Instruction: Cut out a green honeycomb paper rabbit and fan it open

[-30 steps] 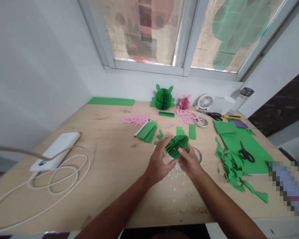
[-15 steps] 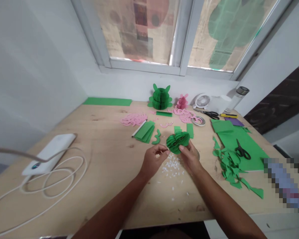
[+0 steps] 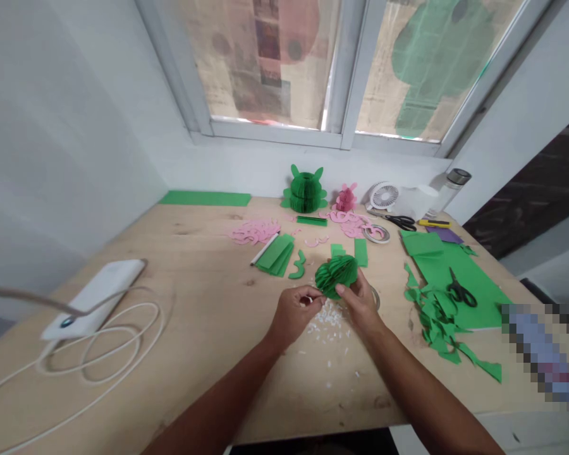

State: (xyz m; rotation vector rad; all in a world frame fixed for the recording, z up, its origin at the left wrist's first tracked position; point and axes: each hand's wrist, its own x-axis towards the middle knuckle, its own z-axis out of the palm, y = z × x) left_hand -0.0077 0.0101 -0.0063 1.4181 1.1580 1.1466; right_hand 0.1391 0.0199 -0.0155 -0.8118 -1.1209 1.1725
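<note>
A green pleated paper ball [image 3: 334,275] is held above the table by my right hand [image 3: 360,302], its thumb on the near face and its fingers behind. My left hand [image 3: 296,309] is pinched at the ball's lower left edge; whatever sits between thumb and forefinger is too small to make out. Small white scraps [image 3: 329,321] lie on the wood beneath both hands. A curvy green paper piece [image 3: 298,265] and a stack of green strips [image 3: 275,254] lie beyond my left hand. Partly behind my right hand is a roll of tape [image 3: 376,297].
A finished green paper figure [image 3: 305,191] and a pink one [image 3: 346,198] stand by the wall. Green scraps [image 3: 439,319] and black scissors [image 3: 461,289] lie right. A white power bank [image 3: 95,297] with looped cable [image 3: 159,316] is on the left.
The green ball has tilted and shifted slightly left and down with my right hand. My left fingertips are now closer against its lower edge. The view has tipped slightly.
</note>
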